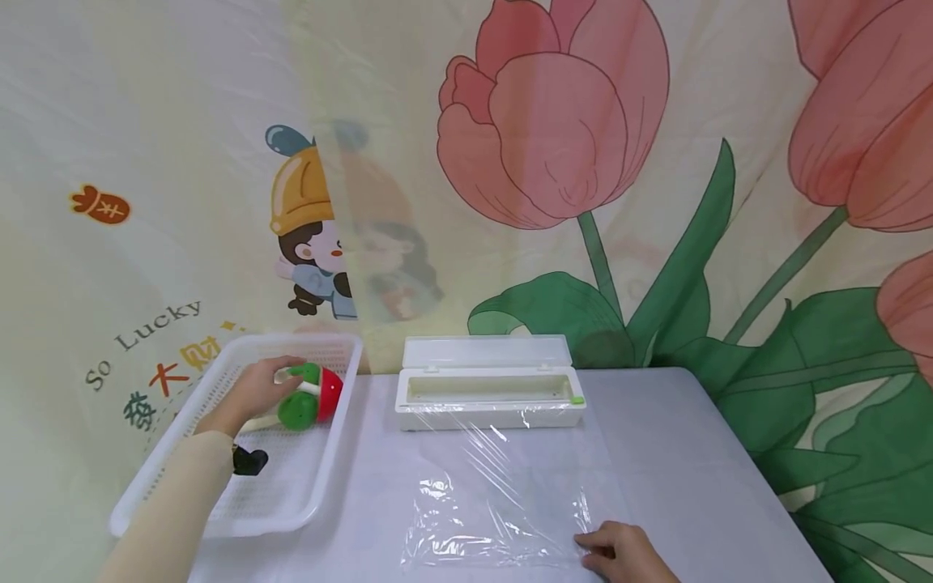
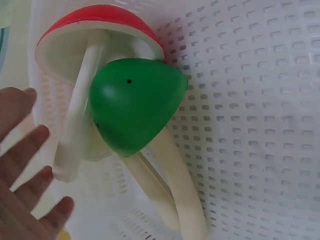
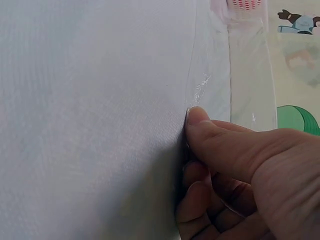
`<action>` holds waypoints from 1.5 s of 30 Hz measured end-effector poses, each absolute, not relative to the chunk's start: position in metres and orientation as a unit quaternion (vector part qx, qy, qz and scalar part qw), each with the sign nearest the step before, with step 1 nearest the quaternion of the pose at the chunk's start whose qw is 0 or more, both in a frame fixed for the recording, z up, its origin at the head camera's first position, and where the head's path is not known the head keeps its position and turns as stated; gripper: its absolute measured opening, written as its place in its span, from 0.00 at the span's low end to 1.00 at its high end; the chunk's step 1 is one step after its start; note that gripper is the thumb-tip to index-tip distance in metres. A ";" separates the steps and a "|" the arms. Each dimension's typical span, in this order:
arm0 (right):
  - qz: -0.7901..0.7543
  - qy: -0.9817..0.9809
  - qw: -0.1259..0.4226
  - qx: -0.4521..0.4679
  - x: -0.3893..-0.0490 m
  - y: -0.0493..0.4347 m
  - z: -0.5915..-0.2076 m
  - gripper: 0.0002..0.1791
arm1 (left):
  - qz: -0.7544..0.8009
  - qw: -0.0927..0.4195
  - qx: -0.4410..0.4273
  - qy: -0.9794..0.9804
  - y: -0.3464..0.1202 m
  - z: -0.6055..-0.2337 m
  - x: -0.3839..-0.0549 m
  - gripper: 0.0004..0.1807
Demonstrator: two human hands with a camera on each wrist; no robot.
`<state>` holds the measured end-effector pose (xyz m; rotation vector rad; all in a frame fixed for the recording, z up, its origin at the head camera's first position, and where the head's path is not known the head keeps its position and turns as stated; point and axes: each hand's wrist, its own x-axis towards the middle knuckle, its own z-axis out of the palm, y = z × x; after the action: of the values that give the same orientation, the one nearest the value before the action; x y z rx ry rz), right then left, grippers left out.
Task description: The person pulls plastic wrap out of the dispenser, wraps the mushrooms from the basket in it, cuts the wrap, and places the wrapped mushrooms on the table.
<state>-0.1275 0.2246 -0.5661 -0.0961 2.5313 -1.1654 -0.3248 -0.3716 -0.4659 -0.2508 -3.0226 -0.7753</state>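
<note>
My left hand [image 1: 255, 392] reaches into the white basket [image 1: 351, 397], beside toy mushrooms with pale stems. Its fingers are spread and grip nothing in the left wrist view. There, a red-capped mushroom [image 2: 107, 15] lies behind a green-capped mushroom [image 2: 137, 102]; another pale stem shows beneath the green cap, and the head view shows a second green cap. At the table's front, my right hand [image 1: 623, 552] pinches the near right corner of a clear plastic film [image 1: 503, 494] between thumb and fingers. The film stretches flat from a white dispenser box [image 1: 488, 418].
The dispenser's lid [image 1: 487, 352] stands raised, and a small green piece [image 1: 577, 400] sits at the box's right end. A black object [image 1: 251, 461] shows below my left wrist. White cloth [image 1: 678, 453] covers the table; a printed curtain [image 1: 379, 81] hangs behind.
</note>
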 end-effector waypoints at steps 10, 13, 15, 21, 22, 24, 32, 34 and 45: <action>-0.408 0.897 0.168 -0.020 -0.127 0.223 -0.566 0.15 | -0.195 0.010 -0.080 -0.978 -0.382 -0.473 -0.320 0.19; -0.410 0.897 0.161 -0.027 -0.126 0.224 -0.566 0.15 | -0.191 0.007 -0.080 -0.978 -0.383 -0.475 -0.319 0.15; -0.412 0.897 0.160 -0.031 -0.127 0.226 -0.566 0.15 | -0.191 0.009 -0.080 -0.978 -0.383 -0.476 -0.319 0.13; -0.415 0.896 0.156 -0.037 -0.127 0.229 -0.568 0.14 | -0.195 0.022 -0.085 -0.977 -0.382 -0.480 -0.317 0.09; -0.415 0.895 0.156 -0.037 -0.127 0.229 -0.568 0.15 | -0.197 0.023 -0.087 -0.976 -0.382 -0.480 -0.317 0.09; -0.416 0.895 0.157 -0.036 -0.127 0.229 -0.568 0.15 | -0.197 0.024 -0.094 -0.976 -0.382 -0.481 -0.316 0.09; -0.422 0.892 0.158 -0.043 -0.126 0.230 -0.569 0.14 | -0.210 0.041 -0.122 -0.969 -0.387 -0.482 -0.309 0.10; -0.422 0.892 0.159 -0.045 -0.126 0.230 -0.569 0.14 | -0.213 0.053 -0.127 -0.967 -0.389 -0.480 -0.305 0.09; -0.413 0.895 0.160 -0.053 -0.128 0.233 -0.572 0.15 | -0.204 0.114 -0.122 -0.965 -0.392 -0.451 -0.264 0.10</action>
<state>-0.1282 0.2327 -0.5717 -0.1523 2.5558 -1.1804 -0.2637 -0.3924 -0.4513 -0.3585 -2.8277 -0.5985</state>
